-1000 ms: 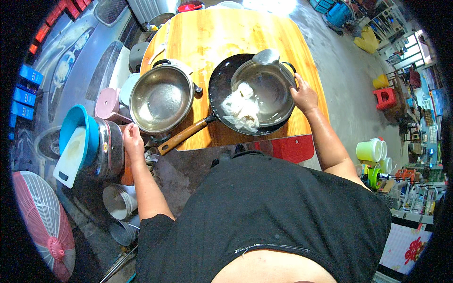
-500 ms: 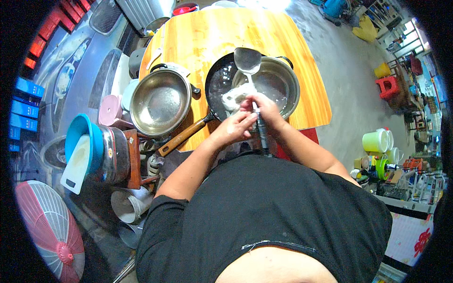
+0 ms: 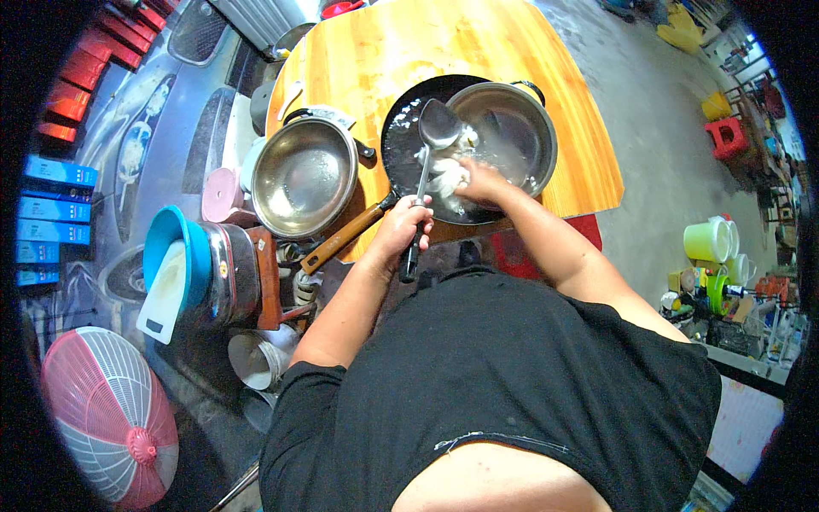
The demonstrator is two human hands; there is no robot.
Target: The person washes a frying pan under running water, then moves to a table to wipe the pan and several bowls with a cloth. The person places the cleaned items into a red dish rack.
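Note:
My left hand (image 3: 404, 227) is closed round the handle of a metal wok spatula (image 3: 439, 125). Its black grip end points toward me, and its broad head lies over a dark frying pan (image 3: 403, 128). My right hand (image 3: 483, 183) grips a wet white cloth (image 3: 449, 178) beside the spatula's shaft. Some of the fingers are hidden by the cloth. A steel pot (image 3: 546, 145) overlaps the pan's right side, and the cloth is by its left rim. The pan's wooden handle (image 3: 341, 239) slants toward me, left of my left hand.
Another steel pot (image 3: 304, 175) stands on the left of the wooden table (image 3: 426, 38). Left of the table are a pink stool (image 3: 223, 194), a blue basin (image 3: 200, 247) with a white cutting board (image 3: 166, 294), and a fan cover (image 3: 111, 414). A red stool (image 3: 520, 256) is under the near edge.
The spatula has passed into my left hand, which moved down its handle and left. My right hand has let go of the handle and moved forward with the cloth. The view shifted slightly.

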